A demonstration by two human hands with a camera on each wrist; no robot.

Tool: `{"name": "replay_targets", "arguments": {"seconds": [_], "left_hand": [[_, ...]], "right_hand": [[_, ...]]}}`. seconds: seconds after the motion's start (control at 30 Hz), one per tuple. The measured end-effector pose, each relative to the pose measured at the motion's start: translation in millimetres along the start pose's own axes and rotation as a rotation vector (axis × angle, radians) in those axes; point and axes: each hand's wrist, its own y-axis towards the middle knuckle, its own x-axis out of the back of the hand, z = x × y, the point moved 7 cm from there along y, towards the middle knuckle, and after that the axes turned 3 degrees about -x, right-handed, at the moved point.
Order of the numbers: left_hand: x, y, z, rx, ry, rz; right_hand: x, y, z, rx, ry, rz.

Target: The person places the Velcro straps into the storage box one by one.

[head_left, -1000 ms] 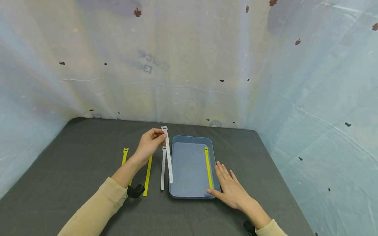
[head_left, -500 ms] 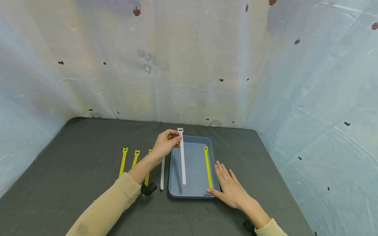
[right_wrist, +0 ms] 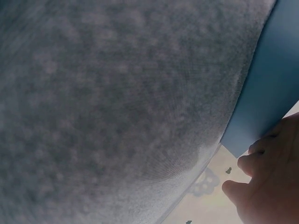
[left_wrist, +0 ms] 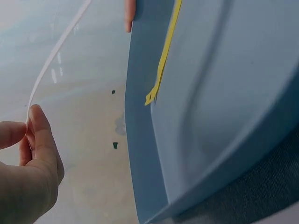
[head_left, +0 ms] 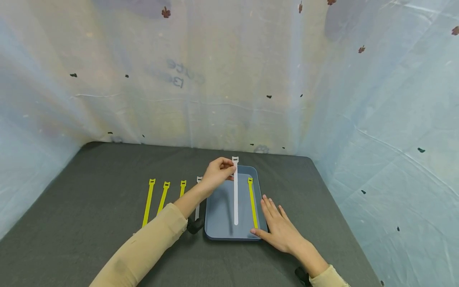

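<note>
My left hand [head_left: 217,174] pinches a white cable tie strap [head_left: 235,195] near its slotted head, and the strap hangs down over the blue-grey tray [head_left: 218,229]. In the left wrist view thumb and fingertips meet on the thin white strap [left_wrist: 58,45]. Inside the tray, along its right side, lies a yellow cable tie strap [head_left: 252,203]. My right hand [head_left: 281,231] rests at the tray's right edge with its fingers extended; in the right wrist view it touches the tray wall [right_wrist: 268,79].
Left of the tray several straps lie in a row on the dark grey cloth: a yellow one [head_left: 148,203], another yellow one [head_left: 163,197], a third yellow one [head_left: 183,187] and a white one [head_left: 197,211]. The left forearm partly covers them. Pale sheeting [head_left: 229,79] hangs behind the table.
My left hand has carried the white strap rightward, from beside the tray's left edge to over its inside. The right hand has stayed in place.
</note>
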Motion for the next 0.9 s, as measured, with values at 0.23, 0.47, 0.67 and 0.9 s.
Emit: {"name": "replay_targets", "arguments": {"seconds": [0.23,0.47,0.67,0.9], "left_hand": [[-20.0,7.4,1.8,-0.006,-0.013,0.036],[-35.3,17.9,10.3,0.014,-0.045,0.049],[-41.1,25.9,22.4,0.053,-0.062,0.052],[-48.1,32.1,39.1,0.078,-0.014,0.053]], "right_hand": [[2,-0.5,0,0.01,-0.006,-0.011],[2,-0.7,-1,0.009,-0.004,-0.008],[1,-0.2,-2,0.002,-0.008,-0.001],[0,-1.5,0,0.01,0.009,-0.006]]}}
